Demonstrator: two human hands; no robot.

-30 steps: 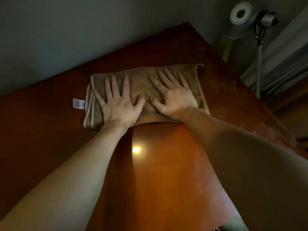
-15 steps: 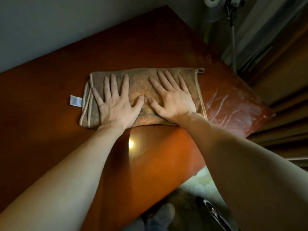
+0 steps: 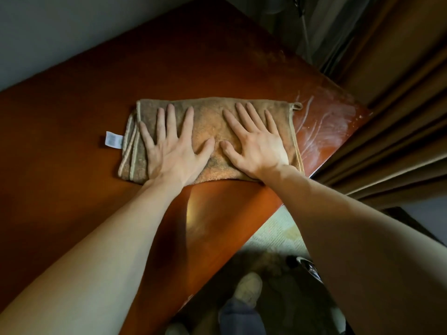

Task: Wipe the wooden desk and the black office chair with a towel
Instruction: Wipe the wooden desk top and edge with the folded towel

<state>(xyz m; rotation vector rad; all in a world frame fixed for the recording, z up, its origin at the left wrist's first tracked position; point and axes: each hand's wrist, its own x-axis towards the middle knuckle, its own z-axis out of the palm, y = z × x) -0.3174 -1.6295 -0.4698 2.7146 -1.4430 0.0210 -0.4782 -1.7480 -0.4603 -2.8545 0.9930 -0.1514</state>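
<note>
A folded tan towel [image 3: 210,122] lies flat on the reddish wooden desk [image 3: 72,131], close to the desk's right end. My left hand [image 3: 173,151] presses on the towel's left half with its fingers spread and straight. My right hand [image 3: 256,143] presses flat on the right half, thumb almost touching the left thumb. A white label [image 3: 113,140] sticks out from the towel's left edge. Of the black office chair, only a dark chrome-trimmed part [image 3: 307,267] shows low on the right, by my right forearm.
Pale dust streaks [image 3: 321,131] cover the desk corner just right of the towel. Brown curtains [image 3: 396,112] hang beyond the desk's right edge. A grey wall [image 3: 60,32] runs behind the desk. My foot [image 3: 249,286] stands on patterned carpet [image 3: 278,235] below the front edge.
Both hands have slid the towel toward me and nearer the desk's right corner. The view has tilted down, so the floor, my foot and the curtains now show.
</note>
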